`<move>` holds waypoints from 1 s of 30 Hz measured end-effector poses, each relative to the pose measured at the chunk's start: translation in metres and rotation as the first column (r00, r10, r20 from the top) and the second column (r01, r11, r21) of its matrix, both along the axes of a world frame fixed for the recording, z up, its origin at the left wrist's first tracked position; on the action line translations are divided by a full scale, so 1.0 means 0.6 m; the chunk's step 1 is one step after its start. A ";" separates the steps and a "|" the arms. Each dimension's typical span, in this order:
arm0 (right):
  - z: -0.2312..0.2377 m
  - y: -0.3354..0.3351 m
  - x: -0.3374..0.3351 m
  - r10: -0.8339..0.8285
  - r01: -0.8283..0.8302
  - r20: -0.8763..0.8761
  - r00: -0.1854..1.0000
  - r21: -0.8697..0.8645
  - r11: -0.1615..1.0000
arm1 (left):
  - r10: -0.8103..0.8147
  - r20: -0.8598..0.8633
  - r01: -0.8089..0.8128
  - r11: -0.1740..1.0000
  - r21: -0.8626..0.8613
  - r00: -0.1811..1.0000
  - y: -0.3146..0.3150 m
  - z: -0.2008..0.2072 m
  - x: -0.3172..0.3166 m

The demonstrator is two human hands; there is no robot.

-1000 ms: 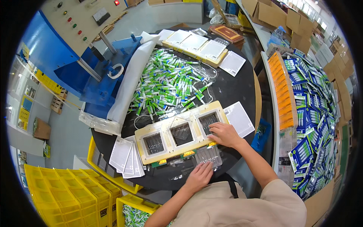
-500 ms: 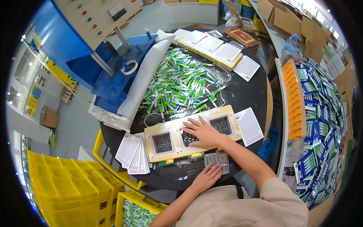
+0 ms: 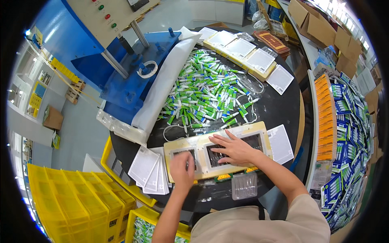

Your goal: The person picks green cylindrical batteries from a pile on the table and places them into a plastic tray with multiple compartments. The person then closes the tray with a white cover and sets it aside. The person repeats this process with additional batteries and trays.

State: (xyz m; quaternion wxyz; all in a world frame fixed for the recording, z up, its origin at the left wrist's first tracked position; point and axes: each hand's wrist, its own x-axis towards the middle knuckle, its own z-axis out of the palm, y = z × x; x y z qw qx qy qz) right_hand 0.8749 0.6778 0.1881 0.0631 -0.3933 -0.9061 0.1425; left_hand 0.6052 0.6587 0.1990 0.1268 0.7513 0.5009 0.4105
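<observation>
My right hand (image 3: pixel 238 151) lies with fingers spread over the middle window of a pale yellow frame (image 3: pixel 202 141) with three clear-lined openings. My left hand (image 3: pixel 182 169) is over the frame's left window, bent at the knuckles and smeared by motion; I cannot make out its fingers or anything in them. Below the frame, at the table's near edge, sits a clear plastic blister tray (image 3: pixel 244 186). White printed cards (image 3: pixel 148 172) lie fanned to the left, and another white card (image 3: pixel 280 142) is partly under the frame's right end.
Beyond the frame, small green-and-white tubes (image 3: pixel 210 93) are heaped on the round black table (image 3: pixel 283 109). A second yellow frame (image 3: pixel 265 73) bears white cards. A blue press (image 3: pixel 150 52) stands at left, yellow crates (image 3: pixel 73 202) near left, packed blister cards (image 3: pixel 344 162) at right.
My left hand has left the clear blister tray and moved up and left to the frame's left window. My right hand stays spread on the frame. The whole view has shifted a little.
</observation>
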 end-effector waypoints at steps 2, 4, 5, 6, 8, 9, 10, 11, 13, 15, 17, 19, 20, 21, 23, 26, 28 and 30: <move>0.003 0.044 -0.014 -0.099 0.118 -0.324 0.941 0.039 0.992 | 0.142 -0.061 -0.146 0.988 -0.057 0.988 0.112 -0.008 -0.004; -0.007 0.100 -0.051 -0.239 0.339 -0.510 0.826 0.113 0.934 | 0.134 -0.196 -0.183 0.947 -0.264 0.972 0.202 -0.027 0.001; -0.015 0.131 -0.072 -0.337 0.428 -0.448 0.828 0.119 0.896 | 0.102 -0.277 -0.191 0.929 -0.318 0.955 0.235 -0.039 0.007; -0.024 0.156 -0.089 -0.388 0.438 -0.271 0.881 0.158 0.885 | 0.067 -0.350 -0.199 0.913 -0.355 0.934 0.261 -0.050 0.012; -0.041 0.189 -0.102 -0.401 0.422 -0.139 0.906 0.198 0.885 | 0.017 -0.432 -0.213 0.887 -0.410 0.902 0.291 -0.069 0.015; -0.046 0.199 -0.102 -0.400 0.421 -0.145 0.905 0.164 0.892 | 0.009 -0.443 -0.219 0.877 -0.427 0.897 0.299 -0.074 0.013; -0.048 0.198 -0.099 -0.410 0.418 -0.094 0.907 0.099 0.903 | -0.004 -0.451 -0.229 0.858 -0.460 0.892 0.299 -0.076 0.007; -0.045 0.190 -0.094 -0.411 0.443 -0.216 0.886 0.125 0.888 | 0.050 -0.381 -0.222 0.878 -0.424 0.923 0.289 -0.073 -0.003; -0.030 0.157 -0.083 -0.434 0.499 -0.357 0.827 0.113 0.859 | 0.155 -0.215 -0.227 0.902 -0.368 0.964 0.257 -0.056 -0.036; -0.007 0.100 -0.096 -0.470 0.535 -0.360 0.806 0.104 0.838 | 0.175 -0.008 -0.168 0.928 -0.332 0.985 0.188 -0.037 -0.067; 0.010 0.037 -0.135 -0.467 0.546 -0.376 0.800 0.134 0.827 | 0.271 -0.010 -0.252 0.879 -0.406 0.963 0.094 -0.025 -0.083; 0.010 -0.007 -0.176 -0.366 0.457 -0.426 0.827 0.132 0.880 | 0.315 -0.043 -0.298 0.835 -0.462 0.948 0.019 -0.030 -0.078; 0.005 -0.020 -0.198 -0.329 0.432 -0.435 0.838 0.160 0.888 | 0.291 -0.149 -0.327 0.860 -0.393 0.945 0.001 -0.038 -0.076; -0.003 -0.028 -0.218 -0.293 0.412 -0.457 0.840 0.186 0.892 | 0.269 -0.264 -0.354 0.859 -0.369 0.926 -0.007 -0.049 -0.074; -0.021 -0.035 -0.248 -0.313 0.417 -0.447 0.838 0.155 0.896 | 0.240 -0.344 -0.276 0.959 -0.058 0.908 -0.015 -0.066 -0.072; -0.042 -0.036 -0.276 -0.329 0.420 -0.383 0.863 0.184 0.889 | 0.223 -0.364 -0.243 0.970 -0.009 0.904 -0.013 -0.082 -0.071; -0.047 -0.040 -0.287 -0.348 0.435 -0.381 0.856 0.170 0.884 | 0.201 -0.353 -0.224 0.974 -0.025 0.914 -0.016 -0.082 -0.077; -0.048 -0.044 -0.294 -0.375 0.463 -0.388 0.842 0.160 0.872 | 0.193 -0.312 -0.215 0.976 -0.037 0.930 -0.025 -0.078 -0.083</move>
